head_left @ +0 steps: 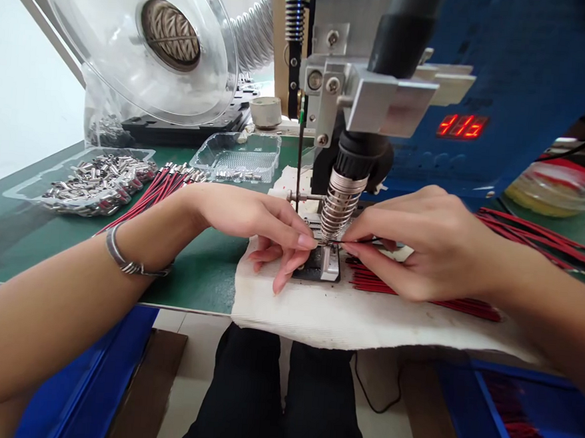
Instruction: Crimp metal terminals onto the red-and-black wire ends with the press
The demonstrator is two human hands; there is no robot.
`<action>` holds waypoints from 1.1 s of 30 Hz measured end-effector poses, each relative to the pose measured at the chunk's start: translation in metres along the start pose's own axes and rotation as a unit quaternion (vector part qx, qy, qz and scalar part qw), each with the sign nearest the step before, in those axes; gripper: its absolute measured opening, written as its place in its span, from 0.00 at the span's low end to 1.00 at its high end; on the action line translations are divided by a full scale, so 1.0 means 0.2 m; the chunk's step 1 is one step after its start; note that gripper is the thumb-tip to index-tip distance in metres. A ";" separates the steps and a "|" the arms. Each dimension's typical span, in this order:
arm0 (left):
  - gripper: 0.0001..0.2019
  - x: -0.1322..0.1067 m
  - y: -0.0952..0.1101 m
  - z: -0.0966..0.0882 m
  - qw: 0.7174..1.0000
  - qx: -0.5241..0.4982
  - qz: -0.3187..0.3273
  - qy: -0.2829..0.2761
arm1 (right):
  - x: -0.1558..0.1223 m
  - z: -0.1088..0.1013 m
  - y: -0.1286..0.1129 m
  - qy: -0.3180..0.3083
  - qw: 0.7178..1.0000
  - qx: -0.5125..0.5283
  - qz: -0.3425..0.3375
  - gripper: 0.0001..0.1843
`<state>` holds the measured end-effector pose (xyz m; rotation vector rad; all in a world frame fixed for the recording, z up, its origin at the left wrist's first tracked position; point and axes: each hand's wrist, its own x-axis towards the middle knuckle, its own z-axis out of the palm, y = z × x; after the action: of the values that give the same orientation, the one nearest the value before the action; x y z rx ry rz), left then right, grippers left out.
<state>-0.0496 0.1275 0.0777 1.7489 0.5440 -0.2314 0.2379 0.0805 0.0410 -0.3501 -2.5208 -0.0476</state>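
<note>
My left hand (259, 222) reaches in from the left, thumb and forefinger pinched at the small metal fixture (330, 265) under the soldering head. Whatever sits between those fingertips is too small to make out; the other fingers hang loosely. From the right, my right hand (421, 238) pinches a thin dark wire (337, 241), its end at the fixture. Directly above the fingertips is the soldering iron's coiled metal sleeve (342, 199). A bundle of red and black wires (375, 281) lies on the white cloth (306, 317), partly beneath my right hand.
A clear tray (24, 190) of small metal cylinders stands left, beside red-black wires (141, 198). Behind is another clear tray (272, 152). A blue machine (427, 162) with a red display rises behind my hands. More wires (526, 239) lie right. Blue bins (86, 371) flank my legs.
</note>
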 end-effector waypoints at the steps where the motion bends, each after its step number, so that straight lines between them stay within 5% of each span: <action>1: 0.29 0.00 0.00 0.00 1.000 0.000 -0.001 0.002 | 0.00 0.00 0.00 0.001 1.000 -0.002 -0.002 0.12; 12: 0.33 -0.05 -0.01 -0.05 0.998 0.047 -0.029 0.011 | 0.00 0.00 0.00 0.012 0.999 -0.029 -0.008 0.12; 17: 0.35 -0.10 -0.01 -0.08 0.972 0.165 -0.056 0.158 | 0.00 0.00 0.00 0.018 0.998 -0.059 -0.013 0.11; 21: 0.27 -0.08 -0.01 -0.07 0.945 0.187 -0.018 0.267 | 0.00 -0.01 0.00 0.022 0.997 -0.075 -0.015 0.13; 27: 0.26 -0.03 -0.05 -0.04 0.899 0.271 0.069 0.337 | 0.00 -0.02 0.00 0.031 0.997 -0.068 -0.021 0.09; 33: 0.28 -0.04 -0.02 -0.04 0.873 0.317 0.031 0.369 | 0.01 -0.02 -0.02 0.035 0.997 -0.062 -0.013 0.09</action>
<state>-0.0599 0.1337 0.0793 2.4979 1.0398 0.3778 0.2379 0.0771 0.0448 -0.3584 -2.4592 -0.2240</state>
